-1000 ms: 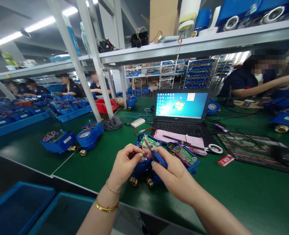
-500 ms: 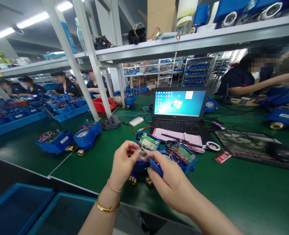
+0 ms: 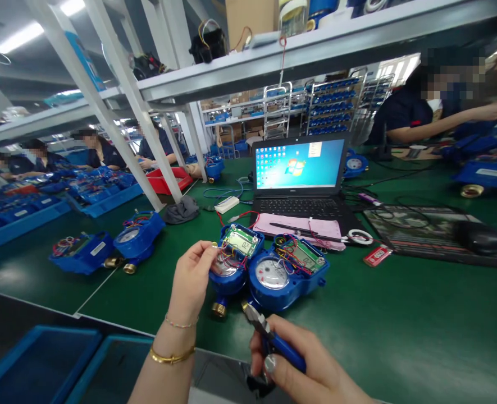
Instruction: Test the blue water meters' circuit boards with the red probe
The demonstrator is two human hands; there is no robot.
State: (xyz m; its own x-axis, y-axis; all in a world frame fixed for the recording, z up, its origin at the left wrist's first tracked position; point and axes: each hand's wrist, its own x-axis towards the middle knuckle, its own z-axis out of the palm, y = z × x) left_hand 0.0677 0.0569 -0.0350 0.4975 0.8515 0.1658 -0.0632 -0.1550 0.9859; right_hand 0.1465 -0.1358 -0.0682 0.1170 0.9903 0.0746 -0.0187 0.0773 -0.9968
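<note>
My right hand [image 3: 299, 356] is wrapped round blue-handled cutting pliers [image 3: 269, 336], their metal jaws pointing up and left near the front edge of the table. At the left side of a blue water meter [image 3: 227, 275], my left hand [image 3: 195, 275] has thumb and forefinger pinched together; a small yellowish bit shows at the fingertips, too small to name. That meter has loose coloured wires across its dial and a lit display. A second blue water meter [image 3: 273, 278] lies against it on the right, its round dial and circuit board uncovered.
Behind the meters stands an open laptop [image 3: 299, 168], with a pink cloth [image 3: 299, 227] in front. A red-and-white card [image 3: 378, 255] and a mouse [image 3: 482, 235] lie to the right. Two more meters [image 3: 138, 235] sit left. Blue trays [image 3: 37, 365] are below the table edge.
The pliers have moved away from my left fingertips, down toward the table's front edge. My left hand stays pinched beside the left meter. The view has shifted slightly.
</note>
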